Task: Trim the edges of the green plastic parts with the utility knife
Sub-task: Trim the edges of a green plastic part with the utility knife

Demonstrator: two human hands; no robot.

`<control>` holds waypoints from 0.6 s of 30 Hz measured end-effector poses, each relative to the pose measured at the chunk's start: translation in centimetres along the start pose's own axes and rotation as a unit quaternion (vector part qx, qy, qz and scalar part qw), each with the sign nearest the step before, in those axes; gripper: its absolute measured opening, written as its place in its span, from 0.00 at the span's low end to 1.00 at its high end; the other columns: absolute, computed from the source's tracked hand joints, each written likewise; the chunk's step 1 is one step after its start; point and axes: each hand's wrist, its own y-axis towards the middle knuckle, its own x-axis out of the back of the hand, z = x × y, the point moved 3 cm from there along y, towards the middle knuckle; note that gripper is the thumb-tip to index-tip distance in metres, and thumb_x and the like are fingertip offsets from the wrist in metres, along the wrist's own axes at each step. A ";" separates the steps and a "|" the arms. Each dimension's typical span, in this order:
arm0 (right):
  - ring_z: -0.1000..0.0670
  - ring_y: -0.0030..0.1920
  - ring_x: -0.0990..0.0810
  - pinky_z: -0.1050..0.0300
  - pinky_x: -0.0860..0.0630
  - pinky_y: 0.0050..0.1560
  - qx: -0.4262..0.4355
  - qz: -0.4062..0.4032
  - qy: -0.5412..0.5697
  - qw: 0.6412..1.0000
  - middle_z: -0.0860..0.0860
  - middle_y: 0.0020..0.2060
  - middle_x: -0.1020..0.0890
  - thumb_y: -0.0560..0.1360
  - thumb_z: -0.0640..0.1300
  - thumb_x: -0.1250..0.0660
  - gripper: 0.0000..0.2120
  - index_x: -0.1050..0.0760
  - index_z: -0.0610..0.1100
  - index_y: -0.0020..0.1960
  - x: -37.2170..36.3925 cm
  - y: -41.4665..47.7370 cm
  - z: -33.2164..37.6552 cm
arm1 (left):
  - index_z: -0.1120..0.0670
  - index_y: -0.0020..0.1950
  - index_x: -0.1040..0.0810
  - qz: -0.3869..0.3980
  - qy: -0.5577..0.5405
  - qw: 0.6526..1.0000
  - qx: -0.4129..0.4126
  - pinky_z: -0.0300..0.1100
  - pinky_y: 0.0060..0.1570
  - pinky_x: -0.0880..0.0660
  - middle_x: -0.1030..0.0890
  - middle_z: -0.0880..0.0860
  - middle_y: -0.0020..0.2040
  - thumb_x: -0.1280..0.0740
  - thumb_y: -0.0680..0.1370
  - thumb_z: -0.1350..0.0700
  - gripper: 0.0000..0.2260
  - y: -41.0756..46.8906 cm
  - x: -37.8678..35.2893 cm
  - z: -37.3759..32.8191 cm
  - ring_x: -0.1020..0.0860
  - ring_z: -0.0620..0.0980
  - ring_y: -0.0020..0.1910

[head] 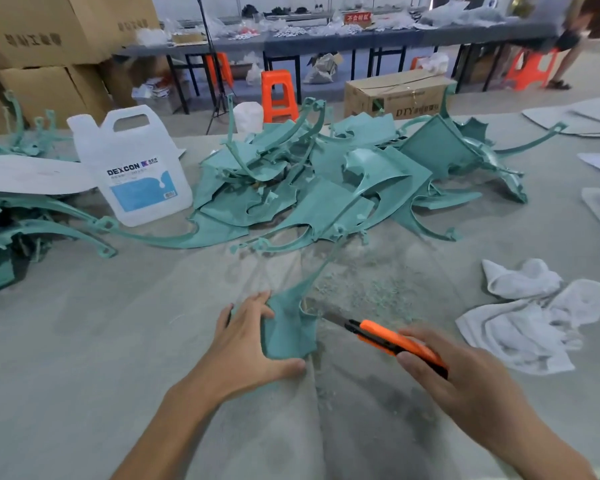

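The green plastic part (pixel 288 327) being worked on lies near the middle of the surface's near edge: a matte teal, wing-shaped sheet with a curved flap and a thin rib running away toward the pile. The left hand (pixel 246 348) holds it, fingers curled over its left side and thumb pressed along its near edge. The utility knife (pixel 392 341), with an orange body, black slider and bare steel blade, points at the part's right edge; whether the tip touches is hard to tell. The right hand (pixel 465 382) is wrapped round the handle, hiding its rear end.

Pale, gritty shavings (pixel 371 285) dust the grey cloth-covered surface (pixel 84 341) just beyond the blade. Further toward the far edge a tangled pile of green parts (pixel 326 181) overlaps, thin membranes with curved, eyeleted ribs. More parts (pixel 0 237) stack at the left edge, cut off by the frame. A translucent white jug (pixel 132 168) with a blue label stands between the two heaps. A crumpled white cloth (pixel 534 327) lies toward the right edge, well apart from the knife. Open surface stretches to the left of the held part and along the near edge
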 end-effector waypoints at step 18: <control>0.57 0.39 0.20 0.58 0.25 0.34 0.070 -0.008 -0.051 0.996 0.64 0.40 0.19 0.77 0.68 0.42 0.14 0.24 0.63 0.55 -2.3 2.4 -0.5 | 0.41 0.60 0.38 0.023 -0.027 0.999 0.013 0.46 0.78 0.54 0.46 0.44 0.81 0.31 0.60 0.22 0.38 -0.6 0.8 -0.6 0.52 0.37 0.77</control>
